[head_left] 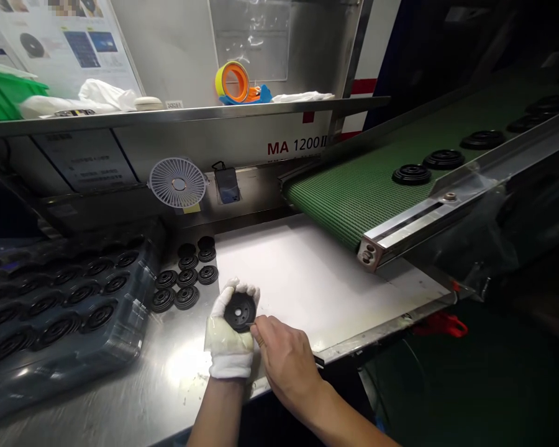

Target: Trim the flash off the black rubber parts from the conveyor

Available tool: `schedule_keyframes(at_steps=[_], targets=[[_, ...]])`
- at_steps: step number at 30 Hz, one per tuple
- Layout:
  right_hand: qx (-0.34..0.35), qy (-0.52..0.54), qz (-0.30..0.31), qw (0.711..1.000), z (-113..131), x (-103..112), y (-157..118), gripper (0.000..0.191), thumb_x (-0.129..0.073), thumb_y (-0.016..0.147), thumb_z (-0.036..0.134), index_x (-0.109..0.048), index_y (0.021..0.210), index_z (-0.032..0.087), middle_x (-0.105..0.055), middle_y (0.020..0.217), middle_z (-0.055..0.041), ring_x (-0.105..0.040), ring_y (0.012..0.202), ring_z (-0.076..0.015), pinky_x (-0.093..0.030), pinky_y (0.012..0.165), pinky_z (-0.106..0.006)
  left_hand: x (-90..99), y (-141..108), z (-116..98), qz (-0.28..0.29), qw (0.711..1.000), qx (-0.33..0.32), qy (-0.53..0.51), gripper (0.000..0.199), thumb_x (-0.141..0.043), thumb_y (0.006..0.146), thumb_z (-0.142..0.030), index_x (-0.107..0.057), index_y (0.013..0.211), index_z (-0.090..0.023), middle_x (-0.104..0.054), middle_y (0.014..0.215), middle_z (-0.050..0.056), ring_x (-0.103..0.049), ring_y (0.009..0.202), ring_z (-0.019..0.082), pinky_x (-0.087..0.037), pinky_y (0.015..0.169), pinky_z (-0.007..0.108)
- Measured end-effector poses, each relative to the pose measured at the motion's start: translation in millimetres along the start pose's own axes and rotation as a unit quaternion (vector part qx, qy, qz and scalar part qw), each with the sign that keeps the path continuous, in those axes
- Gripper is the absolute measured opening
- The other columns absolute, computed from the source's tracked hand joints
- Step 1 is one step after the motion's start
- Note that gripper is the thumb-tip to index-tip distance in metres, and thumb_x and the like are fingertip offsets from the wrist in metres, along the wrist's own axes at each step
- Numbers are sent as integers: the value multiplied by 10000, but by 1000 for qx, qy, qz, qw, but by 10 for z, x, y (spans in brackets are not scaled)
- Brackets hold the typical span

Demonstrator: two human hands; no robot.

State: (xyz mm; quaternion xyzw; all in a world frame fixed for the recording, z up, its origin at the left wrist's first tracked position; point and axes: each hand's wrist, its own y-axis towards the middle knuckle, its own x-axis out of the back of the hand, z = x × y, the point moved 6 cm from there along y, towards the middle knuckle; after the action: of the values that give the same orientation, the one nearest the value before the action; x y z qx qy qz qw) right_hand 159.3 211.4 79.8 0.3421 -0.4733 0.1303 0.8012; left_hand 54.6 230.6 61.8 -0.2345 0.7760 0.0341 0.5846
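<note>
Hands (230,341) (286,357) over steel table (121,397), conveyor (354,192) beyond

Stainless steel shelf (181,115) across back, carrying green plastic bin (4,93) and yellow-orange tape roll (231,82). Printed poster (69,43) on pale wall panel (168,43) above. Below: machine panel marked "MA 1200 II" (293,146), white mesh desk fan (177,183), phone (227,186). Dark floor (447,385) lower right.

Ribbed discs (186,279) stand clustered on a stainless steel table (168,372), between a plastic tray (140,347) at left and a white sheet (302,279) at center (a conveyor belt (354,192) ends just behind that sheet, carrying more discs (444,159) toward upper right). A desk fan (177,183) sits behind the cluster, below a shelf (181,115) bearing a tape roll (231,82).
</note>
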Motion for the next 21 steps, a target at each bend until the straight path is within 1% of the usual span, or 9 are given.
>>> schedule_keyframes(at_steps=[3,4,6,9,11,16,18,19,21], targets=[[2,5,-1,1000,-47,26,26,222,-353,984,258,-471,801,221,-562,726,30,-511,628,-136,-238,567,-272,-14,-56,-8,27,997,50,60,271,-579,769,-150,-617,1037,-130,-629,992,120,-593,961,280,-503,826,456],[2,6,-3,1000,-67,31,37,228,-347,988,262,-473,803,221,-565,729,30,-516,637,-135,-243,573,-270,-21,-75,-16,41,994,62,76,300,-567,766,-153,-610,1062,-121,-625,1002,137,-587,972,306,-504,806,473],[-3,7,-8,1000,-104,31,57,243,-331,996,274,-479,812,216,-573,738,24,-524,650,-136,-246,581,-269,-36,-92,-45,64,993,63,76,286,-545,754,-151,-615,1028,-109,-626,888,118,-605,872,276,-515,752,446],[-17,1,-15,1000,-125,0,64,259,-318,1000,289,-491,826,207,-583,743,7,-528,645,-142,-229,571,-278,-12,-48,-76,49,997,33,43,179,-555,741,-130,-621,907,-111,-573,701,48,-577,689,175,-513,670,345],[-21,-3,-14,1000,-99,-39,47,263,-322,999,292,-500,825,207,-585,734,2,-527,631,-142,-216,560,-284,20,9,-65,25,999,19,33,136,-577,746,-114,-613,876,-130,-563,682,22,-564,666,143,-506,660,311],[-17,-1,-7,1000,25,-117,-7,234,-348,986,268,-512,829,211,-592,730,2,-529,623,-141,-220,554,-284,70,93,-54,-14,1000,-4,26,75,-594,763,-117,-593,824,-159,-556,650,-20,-560,635,106,-511,693,284],[-13,1,-4,1000,47,-124,-9,228,-357,981,260,-513,823,210,-595,733,2,-533,632,-141,-227,558,-279,72,76,-80,-14,999,-12,26,100,-584,765,-106,-600,846,-163,-574,676,-15,-576,672,111,-512,751,302],[-10,3,-3,1000,47,-121,-6,224,-362,980,258,-513,822,211,-596,735,4,-536,639,-140,-230,560,-275,67,60,-88,-6,999,-6,31,135,-576,765,-107,-609,885,-159,-603,736,9,-596,735,138,-511,784,337],[-4,4,0,1000,26,-111,6,213,-375,979,260,-515,825,212,-597,739,10,-540,648,-137,-235,564,-270,51,23,-81,23,998,27,56,238,-558,760,-132,-614,991,-140,-634,908,88,-606,895,237,-503,815,432]])
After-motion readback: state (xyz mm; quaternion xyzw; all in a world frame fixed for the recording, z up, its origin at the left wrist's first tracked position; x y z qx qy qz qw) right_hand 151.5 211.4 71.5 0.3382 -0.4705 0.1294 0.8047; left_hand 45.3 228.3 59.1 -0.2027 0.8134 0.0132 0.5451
